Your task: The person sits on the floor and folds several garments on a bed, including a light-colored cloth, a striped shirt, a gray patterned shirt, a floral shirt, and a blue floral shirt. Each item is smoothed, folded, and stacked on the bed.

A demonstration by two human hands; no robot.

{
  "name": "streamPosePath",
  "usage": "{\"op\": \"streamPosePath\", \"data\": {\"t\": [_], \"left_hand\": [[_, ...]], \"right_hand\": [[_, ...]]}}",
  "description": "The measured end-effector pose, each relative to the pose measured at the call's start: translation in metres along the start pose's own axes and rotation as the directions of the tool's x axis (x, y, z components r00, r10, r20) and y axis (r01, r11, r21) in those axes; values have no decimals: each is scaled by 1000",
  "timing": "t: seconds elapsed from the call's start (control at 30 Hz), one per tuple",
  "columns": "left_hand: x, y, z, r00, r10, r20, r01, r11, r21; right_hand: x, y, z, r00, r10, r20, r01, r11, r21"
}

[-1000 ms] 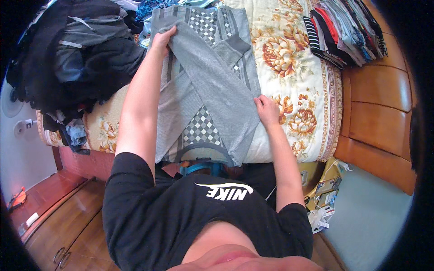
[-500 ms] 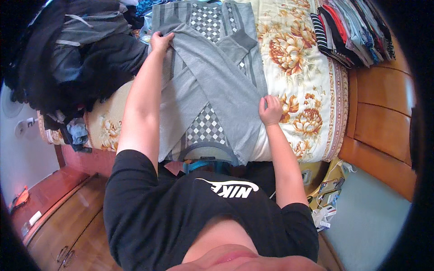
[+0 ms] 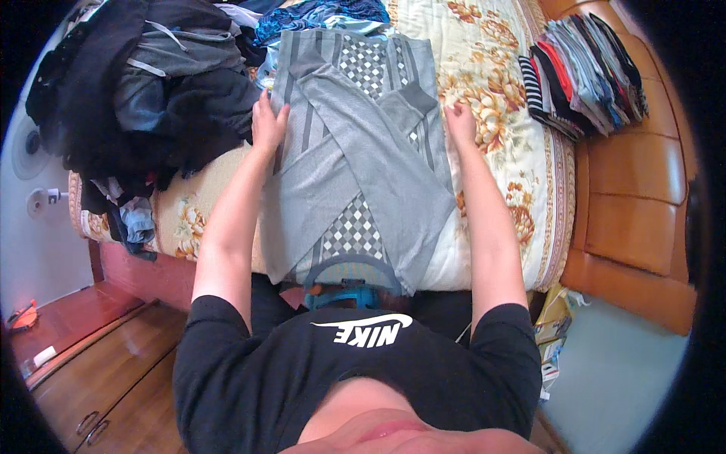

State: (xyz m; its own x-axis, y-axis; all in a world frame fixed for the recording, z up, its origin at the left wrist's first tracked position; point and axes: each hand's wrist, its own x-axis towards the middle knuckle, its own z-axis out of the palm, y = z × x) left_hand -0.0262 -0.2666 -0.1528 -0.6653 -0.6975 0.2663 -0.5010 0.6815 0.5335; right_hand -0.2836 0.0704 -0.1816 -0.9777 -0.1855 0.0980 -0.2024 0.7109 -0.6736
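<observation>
A grey sweater (image 3: 378, 170) with checkered panels lies flat in front of me, its neckline toward me. Both sleeves are folded across its body, crossing each other. My left hand (image 3: 268, 125) is at the sweater's left edge near the far cuff, thumb apart from the fingers, holding nothing. Just off the right edge, near the other cuff, is my right hand (image 3: 460, 125). Its fingers are curled in above the bedspread, and no cloth shows in them.
The floral bedspread (image 3: 499, 45) lies under the sweater. At left is a heap of dark clothes (image 3: 174, 98); blue patterned cloth (image 3: 325, 17) lies beyond the sweater. A row of folded clothes (image 3: 582, 76) stands at far right by the wooden headboard (image 3: 631, 219). A blue object (image 3: 344, 296) shows below the neckline.
My left hand has let go of the sleeve near its cuff and moved to the sweater's left edge. My right hand has moved farther away along the right edge. The view has shifted slightly.
</observation>
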Motion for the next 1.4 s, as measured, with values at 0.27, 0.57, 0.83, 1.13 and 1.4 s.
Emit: {"op": "streamPosePath", "data": {"t": [0.27,0.57,0.83,1.13,1.4], "left_hand": [[139,-9,55,966,-66,248,92,991,-93],[162,-7,69,949,-116,292,215,918,-334],[189,-22,38,952,-207,225,253,946,-201],[89,-48,15,966,-122,228,213,875,-435],[-8,-14,-49,984,173,-44,-177,980,-96]], "right_hand": [[104,4,52,997,13,71,-9,998,-63],[113,6,29,919,194,344,-310,893,325],[93,26,27,979,112,173,-163,935,314],[-67,32,-25,939,164,302,-271,893,358],[-117,38,-75,671,301,677,-554,811,189]]}}
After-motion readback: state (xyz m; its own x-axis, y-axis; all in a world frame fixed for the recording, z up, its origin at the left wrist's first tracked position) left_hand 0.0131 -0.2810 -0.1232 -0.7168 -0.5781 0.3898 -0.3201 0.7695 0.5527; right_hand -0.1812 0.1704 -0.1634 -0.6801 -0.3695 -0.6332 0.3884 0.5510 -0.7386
